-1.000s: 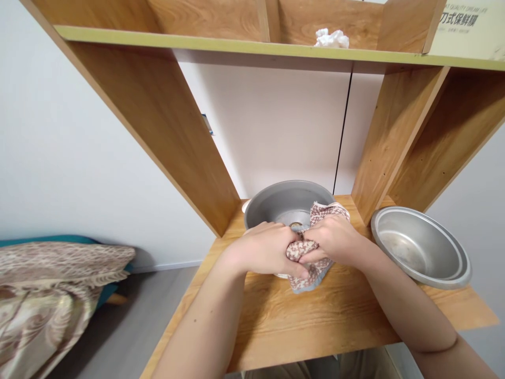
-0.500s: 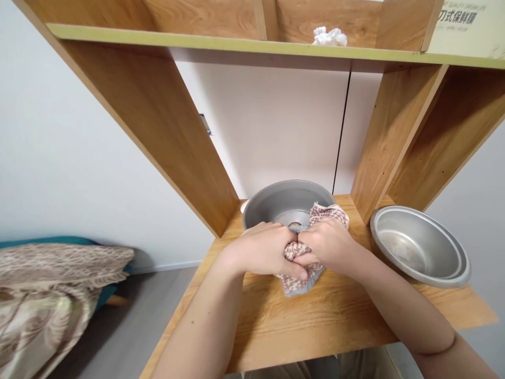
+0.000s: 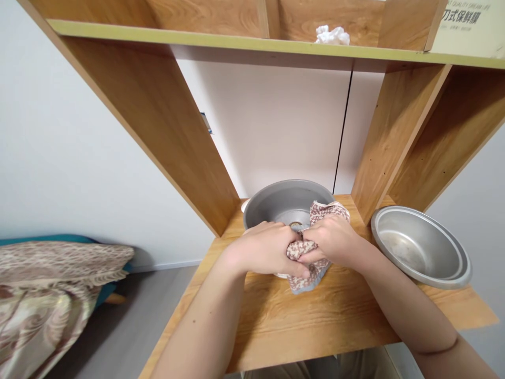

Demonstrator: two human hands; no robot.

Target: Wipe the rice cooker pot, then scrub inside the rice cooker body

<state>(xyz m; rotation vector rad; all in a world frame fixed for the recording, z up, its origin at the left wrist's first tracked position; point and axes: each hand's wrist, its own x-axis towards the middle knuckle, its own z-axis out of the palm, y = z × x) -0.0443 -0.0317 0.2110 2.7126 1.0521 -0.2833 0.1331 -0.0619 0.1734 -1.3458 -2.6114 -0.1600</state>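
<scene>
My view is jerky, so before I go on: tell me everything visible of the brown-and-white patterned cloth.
The brown-and-white patterned cloth looks like soft fabric, with pale blue-grey edging at its near end. Bunched and creased, it is gripped by the left hand and right hand. Its far end lies at the right rim of the round grey pot. The hands hide part of it; whether it touches the wooden tabletop is unclear.

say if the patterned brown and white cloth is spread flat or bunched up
Bunched up: the cloth is gathered between the left hand and right hand, with loose ends sticking out.
</scene>
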